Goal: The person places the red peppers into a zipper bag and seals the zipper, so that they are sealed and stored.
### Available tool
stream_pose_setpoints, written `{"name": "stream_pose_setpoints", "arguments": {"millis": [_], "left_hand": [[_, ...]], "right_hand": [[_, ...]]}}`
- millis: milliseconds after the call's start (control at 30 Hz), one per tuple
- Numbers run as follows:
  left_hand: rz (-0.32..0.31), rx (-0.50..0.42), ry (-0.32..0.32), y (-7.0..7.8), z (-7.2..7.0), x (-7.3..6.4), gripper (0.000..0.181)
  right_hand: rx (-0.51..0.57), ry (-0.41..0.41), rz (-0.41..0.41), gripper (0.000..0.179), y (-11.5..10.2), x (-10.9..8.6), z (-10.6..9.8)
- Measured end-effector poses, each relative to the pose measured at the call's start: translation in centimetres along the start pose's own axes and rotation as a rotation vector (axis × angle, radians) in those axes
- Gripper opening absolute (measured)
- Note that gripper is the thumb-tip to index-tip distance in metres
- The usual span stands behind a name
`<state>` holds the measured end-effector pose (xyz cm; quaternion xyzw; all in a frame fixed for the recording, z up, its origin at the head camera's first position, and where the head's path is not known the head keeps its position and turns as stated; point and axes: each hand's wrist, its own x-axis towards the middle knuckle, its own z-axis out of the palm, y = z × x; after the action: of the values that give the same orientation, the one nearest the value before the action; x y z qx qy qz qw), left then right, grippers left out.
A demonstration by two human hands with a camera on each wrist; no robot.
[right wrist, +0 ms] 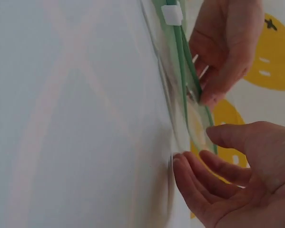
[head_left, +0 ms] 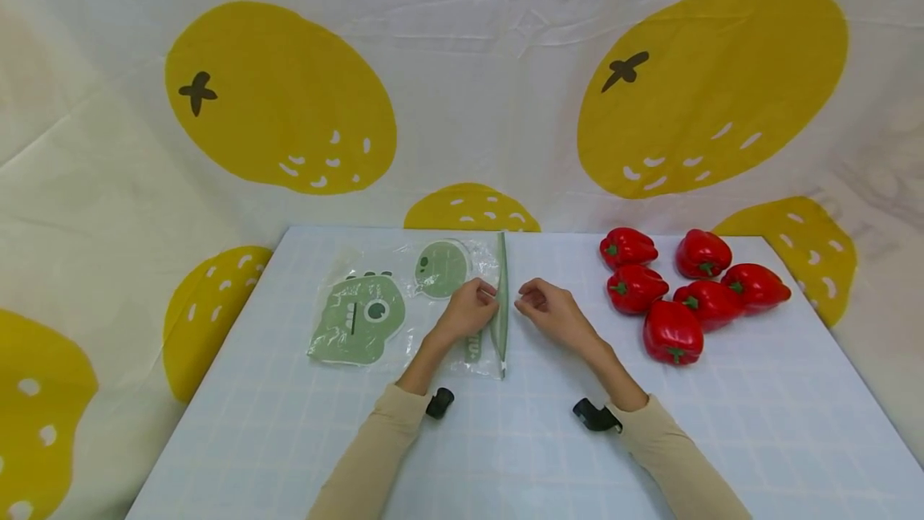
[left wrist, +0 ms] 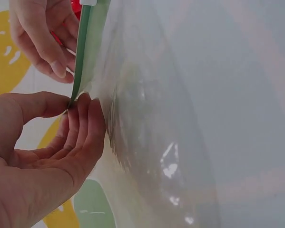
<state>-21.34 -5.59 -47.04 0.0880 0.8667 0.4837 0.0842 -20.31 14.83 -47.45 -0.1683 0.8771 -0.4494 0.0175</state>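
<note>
A clear zip bag (head_left: 361, 319) printed with green dinosaur figures lies flat on the table, its green-edged mouth (head_left: 503, 311) facing right. My left hand (head_left: 471, 310) pinches one green strip of that mouth between thumb and fingertips, as the left wrist view shows up close. In the right wrist view the two strips stand apart below a white slider (right wrist: 171, 15), so part of the mouth gapes. Just right of the mouth is my right hand (head_left: 552, 310); its thumb and fingers are parted and hold nothing.
Several red bell peppers (head_left: 673, 332) sit grouped on the right side of the pale blue table (head_left: 549, 456). Behind the table hangs a white cloth (head_left: 462, 103) with large yellow fruit prints. Each wrist wears a small black camera (head_left: 440, 403).
</note>
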Motion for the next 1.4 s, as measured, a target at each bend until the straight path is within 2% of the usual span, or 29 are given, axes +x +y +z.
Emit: {"name": "stream_pose_setpoints", "arguments": {"millis": [200, 433, 567, 667, 900, 1400], "left_hand": [[0.009, -0.051, -0.021, 0.3, -0.4, -0.7, 0.02], [0.064, -0.095, -0.038, 0.3, -0.5, -1.2, 0.021], [0.082, -0.116, -0.024, 0.3, -0.4, -1.6, 0.02], [0.112, -0.1, 0.024, 0.2, -0.2, -1.9, 0.017], [0.233, -0.028, 0.192, 0.6, -0.2, -3.4, 0.016], [0.237, 0.117, 0.489, 1.7, -0.2, -5.2, 0.013]], "right_hand": [[0.03, -0.001, 0.012, 0.026, 0.0, 0.2, 0.6], [0.067, -0.015, 0.039, 0.022, -0.4, 0.1, 1.1], [0.106, -0.016, 0.077, 0.021, -0.8, -0.2, 1.0], [0.124, -0.003, 0.086, 0.02, -0.8, -0.3, 1.1], [0.141, 0.027, 0.081, 0.018, -0.4, -0.4, 1.2], [0.096, 0.041, 0.043, 0.007, 0.2, -0.5, 1.3]]}}
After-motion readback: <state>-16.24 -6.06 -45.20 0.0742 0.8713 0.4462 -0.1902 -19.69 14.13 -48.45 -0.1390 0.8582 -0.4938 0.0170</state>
